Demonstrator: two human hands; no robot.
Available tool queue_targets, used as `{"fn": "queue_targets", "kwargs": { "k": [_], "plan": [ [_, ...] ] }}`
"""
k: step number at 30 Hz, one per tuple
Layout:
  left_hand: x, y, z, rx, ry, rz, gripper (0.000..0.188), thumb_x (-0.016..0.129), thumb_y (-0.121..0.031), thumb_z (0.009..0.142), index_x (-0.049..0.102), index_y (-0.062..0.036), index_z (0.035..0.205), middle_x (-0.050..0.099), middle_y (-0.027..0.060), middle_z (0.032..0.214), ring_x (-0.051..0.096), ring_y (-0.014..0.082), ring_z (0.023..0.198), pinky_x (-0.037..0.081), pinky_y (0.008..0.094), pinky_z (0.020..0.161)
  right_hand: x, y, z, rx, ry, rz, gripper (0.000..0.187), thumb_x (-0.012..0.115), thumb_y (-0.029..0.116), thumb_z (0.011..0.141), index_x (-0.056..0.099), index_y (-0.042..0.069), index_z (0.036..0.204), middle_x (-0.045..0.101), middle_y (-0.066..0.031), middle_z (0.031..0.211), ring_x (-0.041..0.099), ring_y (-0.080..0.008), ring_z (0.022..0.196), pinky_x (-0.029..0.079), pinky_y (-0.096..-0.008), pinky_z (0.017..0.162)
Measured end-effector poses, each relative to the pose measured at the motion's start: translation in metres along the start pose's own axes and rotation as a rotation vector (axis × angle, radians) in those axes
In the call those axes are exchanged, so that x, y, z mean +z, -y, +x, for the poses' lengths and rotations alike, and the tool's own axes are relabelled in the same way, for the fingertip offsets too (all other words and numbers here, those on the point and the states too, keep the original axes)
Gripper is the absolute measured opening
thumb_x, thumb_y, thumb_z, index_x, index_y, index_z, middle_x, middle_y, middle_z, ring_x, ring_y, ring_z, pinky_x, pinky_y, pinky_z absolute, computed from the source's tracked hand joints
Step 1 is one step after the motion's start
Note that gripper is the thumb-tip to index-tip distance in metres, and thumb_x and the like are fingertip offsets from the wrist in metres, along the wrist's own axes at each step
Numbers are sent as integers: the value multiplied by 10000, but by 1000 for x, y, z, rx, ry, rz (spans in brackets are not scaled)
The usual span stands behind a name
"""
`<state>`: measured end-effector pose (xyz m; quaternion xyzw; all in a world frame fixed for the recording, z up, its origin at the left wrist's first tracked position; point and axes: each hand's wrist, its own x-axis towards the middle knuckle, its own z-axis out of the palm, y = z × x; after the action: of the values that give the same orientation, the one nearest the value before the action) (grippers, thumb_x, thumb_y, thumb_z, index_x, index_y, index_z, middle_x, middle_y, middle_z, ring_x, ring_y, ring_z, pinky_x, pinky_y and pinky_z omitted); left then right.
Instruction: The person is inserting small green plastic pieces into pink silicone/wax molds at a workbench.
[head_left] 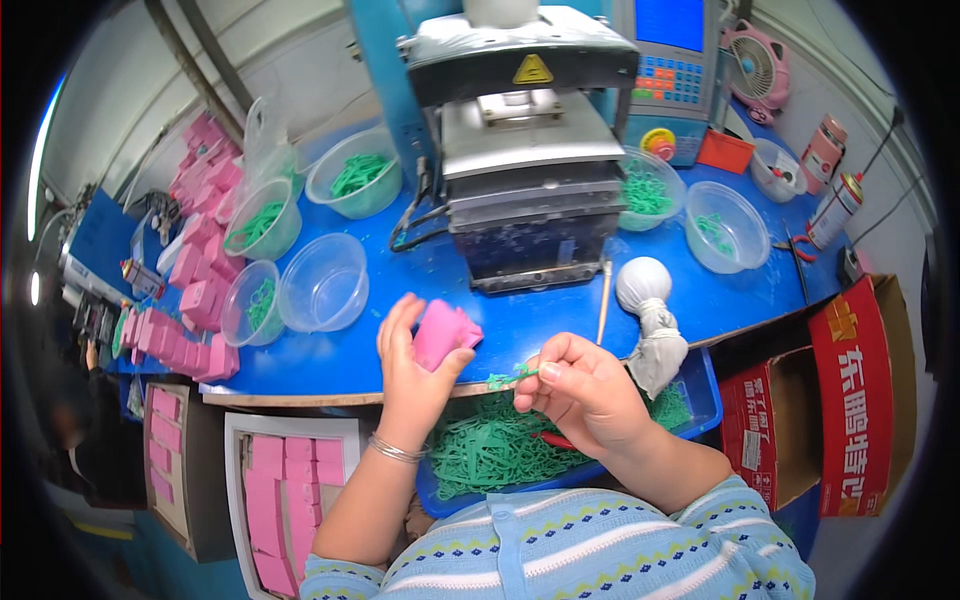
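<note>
My left hand (414, 368) is wrapped round a small pink block (441, 335), held up over the front edge of the blue table. A pinch of thumb and finger in my right hand (592, 392) grips a thin green strip (511, 377), just right of the block and apart from it. Below both hands a blue tray (712, 392) holds a tangled heap of green strips (500, 450). Something red lies partly hidden in that heap, by my right hand. What the strip is made of I cannot tell.
A press machine (535, 150) stands behind my hands. Clear plastic bowls (325, 290) flank it, several with green strips. Pink blocks (200, 270) pile up at left, and more fill a white box (352, 440). A round-headed cloth bundle (650, 310) and red cardboard box (850, 400) are at right.
</note>
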<state>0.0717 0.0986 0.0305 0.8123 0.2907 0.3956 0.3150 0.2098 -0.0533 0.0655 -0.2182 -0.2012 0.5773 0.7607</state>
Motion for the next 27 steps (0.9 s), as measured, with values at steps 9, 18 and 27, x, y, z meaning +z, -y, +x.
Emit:
{"fn": "queue_targets", "kwargs": {
  "k": [9, 18, 27],
  "plan": [
    [-4, -88, -19, 397, 184, 34, 212, 727, -174, 664, 662, -84, 844, 467, 168, 1246, 308, 397, 1256, 229, 486, 1026, -2, 5, -34, -111, -111, -501, 122, 603, 79, 856, 537, 10, 933, 593, -44, 893, 577, -104, 835, 489, -255, 739],
    [1, -95, -50, 554, -8, 98, 183, 710, -83, 623, 651, -114, 793, 532, 110, 1117, 382, 332, 1156, 289, 459, 961, 5, 8, -55, -894, -4, -1485, 189, 671, 22, 706, 550, 42, 850, 604, -86, 799, 591, -242, 692, 455, -326, 642],
    [-4, -83, -67, 585, -139, 198, 165, 721, -152, 661, 621, -166, 791, 538, 37, 1090, 395, 291, 1131, 230, 503, 982, 13, -8, -45, -1081, 22, -1606, 234, 689, 48, 675, 524, 61, 840, 593, -67, 745, 565, -231, 622, 410, -338, 590]
  ]
}}
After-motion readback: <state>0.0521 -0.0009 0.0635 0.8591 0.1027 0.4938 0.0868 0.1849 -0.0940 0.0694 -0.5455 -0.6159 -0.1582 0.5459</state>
